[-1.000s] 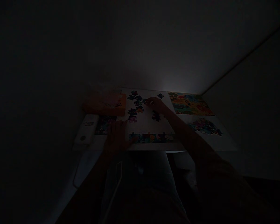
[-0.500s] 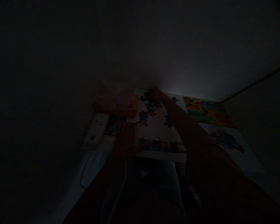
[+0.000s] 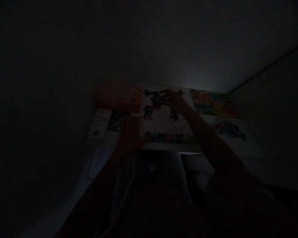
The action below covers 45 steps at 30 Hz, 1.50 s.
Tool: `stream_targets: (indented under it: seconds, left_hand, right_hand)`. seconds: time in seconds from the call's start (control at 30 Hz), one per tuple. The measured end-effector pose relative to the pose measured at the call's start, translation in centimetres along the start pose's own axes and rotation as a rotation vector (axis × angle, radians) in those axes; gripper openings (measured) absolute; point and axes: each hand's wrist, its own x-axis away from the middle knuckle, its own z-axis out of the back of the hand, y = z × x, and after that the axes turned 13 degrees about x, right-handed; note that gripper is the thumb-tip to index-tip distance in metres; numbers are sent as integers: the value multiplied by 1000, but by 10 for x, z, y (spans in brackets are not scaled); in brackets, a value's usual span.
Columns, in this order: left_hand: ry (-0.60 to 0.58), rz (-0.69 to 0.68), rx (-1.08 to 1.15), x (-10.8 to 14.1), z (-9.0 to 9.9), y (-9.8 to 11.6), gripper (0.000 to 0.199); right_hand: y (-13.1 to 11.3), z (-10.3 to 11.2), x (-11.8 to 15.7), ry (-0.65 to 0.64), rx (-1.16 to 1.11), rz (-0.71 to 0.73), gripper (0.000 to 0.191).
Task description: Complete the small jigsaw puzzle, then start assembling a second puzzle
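Observation:
The scene is very dark. My left hand (image 3: 131,134) lies flat with fingers spread at the table's front left, its thumb by a joined strip of jigsaw pieces (image 3: 167,138). Over the loose jigsaw pieces (image 3: 147,109) at the upper middle, my right hand (image 3: 172,99) points left, thumb and fingers bent around a dark puzzle piece (image 3: 157,97). That piece's edges blend into those beneath it. A small cluster of pieces (image 3: 174,116) lies below my right wrist, and another piece (image 3: 180,93) sits behind the hand.
An orange box (image 3: 129,106) stands at the back left, with a white device (image 3: 99,124) in front. A dark printed picture (image 3: 118,121) lies beside the device. On the right are a colourful picture sheet (image 3: 215,104) and a heap of pieces (image 3: 229,130). A wall (image 3: 164,49) rises behind.
My right hand has drawn back to the right from the far pieces, its fingers now more visible. My left hand stays on the table. The whole view has shifted slightly.

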Motion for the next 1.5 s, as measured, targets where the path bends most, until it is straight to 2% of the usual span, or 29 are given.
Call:
stream_targets:
  seconds: [0.13,0.27,0.43,0.5,0.67,0.77,0.87,1.0,1.13,1.2,1.3,1.5]
  left_hand:
    - [0,-11,17,-1,-2,-2,105]
    - [13,-22,55,0,0,-4,96]
    - [29,-14,163,-1,6,-8,64]
    - [44,-22,226,-1,8,-10,58]
    - [43,-28,374,-2,5,-13,68]
    - [21,-9,456,-3,3,-16,64]
    - [9,-2,534,-5,4,-20,59]
    - [24,-4,624,-9,4,-25,47]
    - [110,54,729,-15,2,-28,39]
    - [128,69,717,-17,1,-27,37]
    - [73,60,636,-19,0,-25,31]
    - [42,30,491,-17,-1,-18,32]
  right_hand:
    - [-22,-20,75,-62,-49,7,58]
    - [-41,-47,107,-128,-60,-59,47]
    - [-55,-62,110,-108,-120,-42,51]
    - [-57,-66,110,-84,-150,-48,53]
    - [-52,-77,114,-37,-223,-67,50]
    - [-46,-83,115,8,-224,-88,50]
    - [-43,-86,115,51,-161,-120,52]
    - [-44,-85,116,33,-96,-130,52]
    - [-47,-79,120,-13,5,-94,51]
    - [-48,-75,122,-34,75,-56,46]
    - [-48,-70,128,-24,209,43,37]
    - [-51,-68,148,-78,520,244,43]
